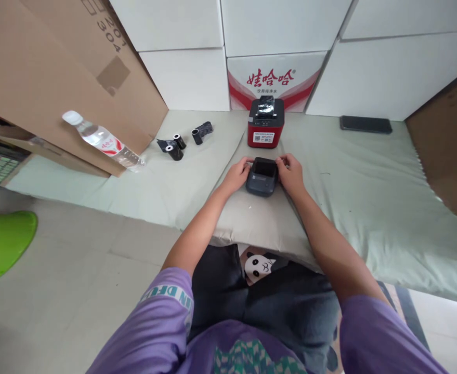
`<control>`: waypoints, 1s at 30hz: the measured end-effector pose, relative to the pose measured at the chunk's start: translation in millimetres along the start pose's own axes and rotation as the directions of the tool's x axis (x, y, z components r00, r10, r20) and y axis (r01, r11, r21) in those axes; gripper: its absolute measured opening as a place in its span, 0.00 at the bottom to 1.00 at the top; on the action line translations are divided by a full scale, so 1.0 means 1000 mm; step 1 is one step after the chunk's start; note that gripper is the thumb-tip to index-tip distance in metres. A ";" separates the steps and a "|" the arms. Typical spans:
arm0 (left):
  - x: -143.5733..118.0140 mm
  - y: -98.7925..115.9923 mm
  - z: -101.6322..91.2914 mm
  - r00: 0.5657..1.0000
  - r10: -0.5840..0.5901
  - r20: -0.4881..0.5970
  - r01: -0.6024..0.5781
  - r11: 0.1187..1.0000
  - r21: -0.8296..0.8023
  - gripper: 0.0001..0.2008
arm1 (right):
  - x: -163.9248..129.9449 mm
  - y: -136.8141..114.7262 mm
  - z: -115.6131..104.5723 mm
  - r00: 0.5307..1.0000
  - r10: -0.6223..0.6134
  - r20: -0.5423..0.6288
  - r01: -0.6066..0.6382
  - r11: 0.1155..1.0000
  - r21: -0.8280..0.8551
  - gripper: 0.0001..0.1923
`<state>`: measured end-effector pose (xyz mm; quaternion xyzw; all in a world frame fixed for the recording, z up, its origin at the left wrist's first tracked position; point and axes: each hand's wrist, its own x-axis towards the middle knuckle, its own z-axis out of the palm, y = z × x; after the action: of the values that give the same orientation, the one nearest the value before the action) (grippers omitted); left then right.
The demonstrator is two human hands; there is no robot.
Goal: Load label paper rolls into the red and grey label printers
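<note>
purple sleeves and dark trousers nearest the camera, a panda print showing at the lap. just beyond, a pillow (251,218) lies on the pale green bed (368,208), likely there as a soft, raised rest.

dark printer (262,176) sits on the pillow, dead centre. left hand (238,174) at its 9 o'clock side, right hand (289,171) at its 3 o'clock side; fingers of both curl against the case edges, gripping it from either side, probably to steady it. its lid looks open; contents too dark to tell.

at 12 o'clock, just behind, a red printer (266,122), black roll seated in its top. at 10 o'clock, loose black rolls (181,143) on the bed. further left, a water bottle (103,140) lies tilted against a cardboard box (56,67). at 2 o'clock, a phone (365,124) lies flat. white boxes (283,26) stacked behind.
</note>
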<state>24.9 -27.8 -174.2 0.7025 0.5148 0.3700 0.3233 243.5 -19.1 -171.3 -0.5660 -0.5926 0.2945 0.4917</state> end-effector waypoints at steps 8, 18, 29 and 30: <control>-0.002 0.001 -0.003 0.999 -0.008 -0.039 0.008 1.000 -0.005 0.10 | -0.003 -0.002 0.005 0.998 -0.048 0.042 0.046 0.998 0.040 0.19; 0.005 -0.003 -0.003 1.000 -0.022 -0.022 0.020 0.997 -0.076 0.09 | -0.004 -0.005 0.006 0.999 -0.035 0.012 0.035 0.999 0.016 0.17; 0.009 -0.008 -0.003 0.991 -0.113 0.076 0.131 0.940 -0.315 0.13 | -0.003 -0.001 0.005 0.998 -0.041 0.039 0.039 0.999 0.032 0.13; 0.009 -0.009 -0.003 0.991 -0.107 0.075 0.125 0.942 -0.312 0.13 | -0.003 0.000 0.005 0.998 -0.042 0.040 0.041 0.999 0.034 0.13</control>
<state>20.0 -16.3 -178.4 0.6203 0.4800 0.4078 0.4675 238.8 -20.6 -173.2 -0.5391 -0.6092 0.3055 0.4949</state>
